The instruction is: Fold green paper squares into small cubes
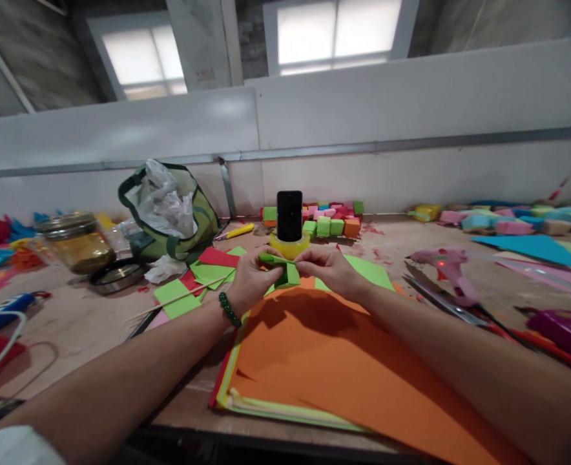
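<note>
Between my two hands is a folded piece of green paper (287, 276), shaped partly like a small box. My left hand (256, 278), with a dark green bead bracelet (230, 309) at the wrist, is closed on its left side. The fingertips of my right hand (331, 271) pinch the paper's upper right edge. Both hands are above the far end of a stack of coloured sheets with orange paper (314, 361) on top. Left of my left hand lie cut green and red paper pieces (218, 258) and a thin wooden stick (179, 299).
A phone (289, 216) stands in a yellow tape roll (289, 247) ahead. Behind it are several small paper boxes (334, 226). A green bag (179, 213) and glass jar (75, 242) stand left. At right lie a pink glue gun (447, 271), scissors (445, 303) and purple tape measure (564, 330).
</note>
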`<action>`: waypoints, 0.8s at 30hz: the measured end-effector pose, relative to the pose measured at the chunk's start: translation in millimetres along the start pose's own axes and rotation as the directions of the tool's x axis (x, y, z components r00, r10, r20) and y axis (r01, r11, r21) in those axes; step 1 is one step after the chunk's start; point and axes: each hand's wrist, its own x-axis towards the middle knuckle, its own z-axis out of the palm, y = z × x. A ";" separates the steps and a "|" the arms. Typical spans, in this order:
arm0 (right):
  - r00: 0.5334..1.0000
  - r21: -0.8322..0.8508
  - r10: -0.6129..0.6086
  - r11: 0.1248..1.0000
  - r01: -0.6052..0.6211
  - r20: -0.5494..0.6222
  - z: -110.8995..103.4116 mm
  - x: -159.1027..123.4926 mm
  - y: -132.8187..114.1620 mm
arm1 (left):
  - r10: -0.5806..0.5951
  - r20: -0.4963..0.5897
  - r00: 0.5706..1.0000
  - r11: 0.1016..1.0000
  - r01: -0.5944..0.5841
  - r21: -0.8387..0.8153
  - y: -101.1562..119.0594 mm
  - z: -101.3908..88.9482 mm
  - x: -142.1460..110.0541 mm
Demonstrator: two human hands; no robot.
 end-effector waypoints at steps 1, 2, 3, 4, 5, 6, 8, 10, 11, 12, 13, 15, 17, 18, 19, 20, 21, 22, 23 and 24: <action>1.000 -0.008 -0.002 1.000 0.002 0.009 0.3 -0.4 -0.8 | 0.002 0.001 1.000 1.000 -0.002 0.004 -1.4 -0.1 0.3; 1.000 -0.015 -0.004 1.000 0.005 0.015 0.7 -0.8 -1.5 | 0.002 0.004 1.000 1.000 -0.002 0.003 -2.6 -0.2 0.5; 1.000 -0.023 -0.008 1.000 0.009 0.013 1.1 -1.2 -1.8 | 0.001 0.008 1.000 1.000 -0.001 0.001 -3.4 -0.4 0.6; 1.000 -0.032 -0.014 0.999 0.014 0.007 1.4 -1.5 -2.0 | -0.002 0.012 1.000 1.000 0.002 -0.003 -3.9 -0.5 0.7; 1.000 -0.040 -0.019 0.999 0.019 -0.003 1.7 -1.7 -2.0 | -0.005 0.015 1.000 1.000 0.005 -0.006 -3.9 -0.6 0.6; 1.000 -0.045 -0.025 0.999 0.025 -0.012 1.9 -1.8 -1.8 | -0.008 0.017 1.000 1.000 0.008 -0.006 -3.5 -0.6 0.6; 0.999 -0.055 -0.036 0.998 0.035 -0.018 2.2 -1.9 -1.2 | -0.018 0.018 1.000 1.000 0.018 -0.015 -1.9 -0.4 0.6; 0.999 -0.054 -0.040 0.998 0.040 -0.002 2.3 -1.7 0.0 | -0.051 0.032 0.998 0.996 0.053 -0.077 0.4 0.0 1.0; 0.999 -0.043 -0.036 0.998 0.036 0.011 2.2 -1.6 0.9 | -0.070 0.052 0.996 0.990 0.076 -0.119 1.6 0.2 1.4; 0.999 -0.027 -0.030 0.999 0.031 0.023 2.1 -1.4 2.0 | -0.090 0.082 0.993 0.981 0.102 -0.166 2.7 0.3 1.8; 0.999 -0.007 -0.023 1.000 0.023 0.034 1.9 -1.2 3.1 | -0.106 0.119 0.987 0.969 0.129 -0.209 3.7 0.4 2.3; 0.998 0.022 -0.017 1.000 0.016 0.053 1.4 -0.8 4.9 | -0.123 0.185 0.975 0.952 0.168 -0.256 5.3 0.2 3.2; 0.998 0.016 -0.022 1.000 0.022 0.059 0.6 -0.5 5.3 | -0.131 0.214 0.968 0.944 0.188 -0.272 6.1 -0.2 3.9; 0.998 0.003 -0.028 1.000 0.027 0.057 0.2 -0.5 4.9 | -0.133 0.218 0.967 0.942 0.192 -0.274 6.2 -0.5 4.2; 0.998 -0.013 -0.031 0.999 0.031 0.057 -0.1 -0.5 4.1 | -0.131 0.216 0.967 0.944 0.189 -0.272 6.0 -0.8 4.5; 0.998 -0.026 -0.031 0.999 0.032 0.057 -0.4 -0.6 3.2 | -0.128 0.213 0.969 0.945 0.185 -0.272 5.7 -1.1 4.7; 0.998 -0.033 -0.027 0.999 0.028 0.058 -0.6 -0.8 2.3 | -0.124 0.208 0.970 0.946 0.179 -0.271 5.3 -1.3 4.8; 0.998 -0.031 -0.016 0.999 0.017 0.059 -0.7 -1.0 1.5 | -0.118 0.202 0.972 0.948 0.171 -0.270 4.7 -1.6 4.9; 0.998 -0.018 0.002 1.000 -0.001 0.060 -0.7 -1.3 1.1 | -0.110 0.197 0.974 0.950 0.161 -0.267 4.1 -1.8 5.0; 0.998 0.001 0.025 1.000 -0.025 0.059 -0.6 -1.6 0.9 | -0.102 0.193 0.976 0.953 0.152 -0.263 3.4 -2.0 5.0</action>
